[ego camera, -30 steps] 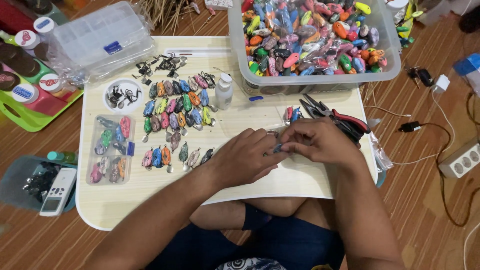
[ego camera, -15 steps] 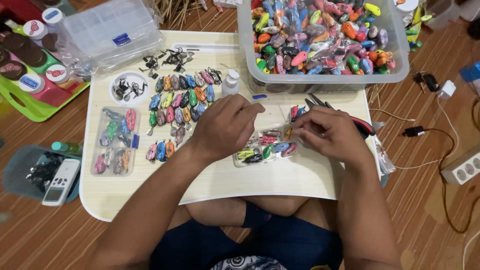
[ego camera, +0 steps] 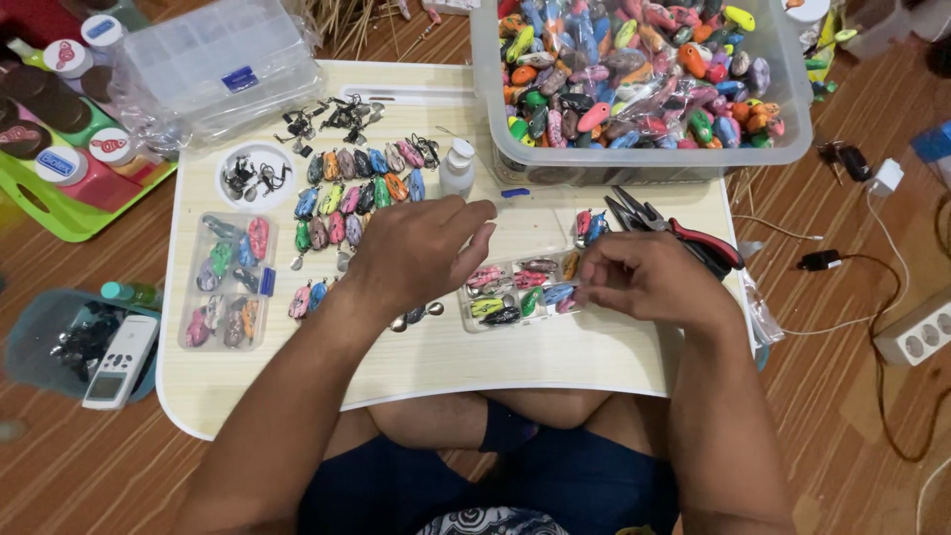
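Observation:
A small clear plastic case (ego camera: 515, 290) holding several colourful fishing lures lies on the pale lap table (ego camera: 446, 367). My right hand (ego camera: 644, 277) rests at the case's right end, fingers pinched against a lure there. My left hand (ego camera: 421, 248) hovers just left of the case with fingers spread and nothing in it, above rows of loose lures (ego camera: 352, 193). A second filled clear case (ego camera: 230, 280) lies at the table's left.
A big clear tub (ego camera: 634, 159) full of lures stands at the back right. Red-handled pliers (ego camera: 684, 233), a small white bottle (ego camera: 458, 166), a round dish of hooks (ego camera: 253, 176), a compartment box (ego camera: 213, 54), and a green tray (ego camera: 59, 223) surround the work. Cables and a power strip (ego camera: 916, 332) lie on the floor.
My left hand has lifted off the small case and moved up and left, uncovering it. My right hand stays at the case's right end.

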